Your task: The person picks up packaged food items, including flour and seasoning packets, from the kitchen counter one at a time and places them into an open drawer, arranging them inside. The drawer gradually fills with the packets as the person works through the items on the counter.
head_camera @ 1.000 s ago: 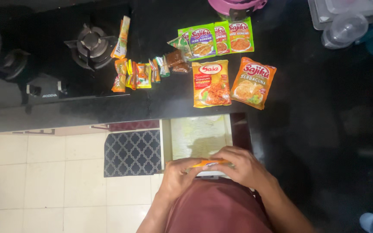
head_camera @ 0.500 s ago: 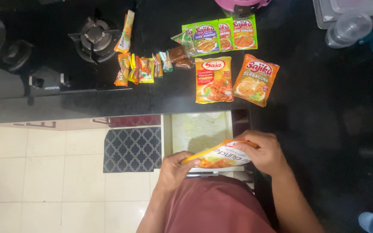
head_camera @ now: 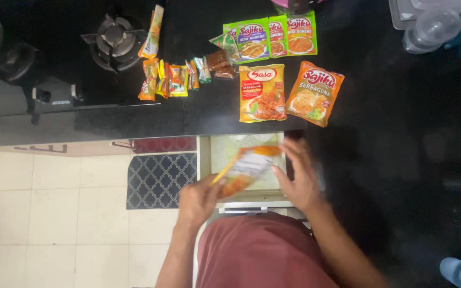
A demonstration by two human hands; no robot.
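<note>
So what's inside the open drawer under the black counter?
The open pale drawer shows only a light liner at its bottom. The blurred orange-and-yellow seasoning packet, held by the left hand and right hand, covers its middle, so anything beneath cannot be seen.

Person at lower centre of the frame: dull red garment (head_camera: 262, 250) covering the torso. Both forearms bare, no sleeves, rings or watch visible.
</note>
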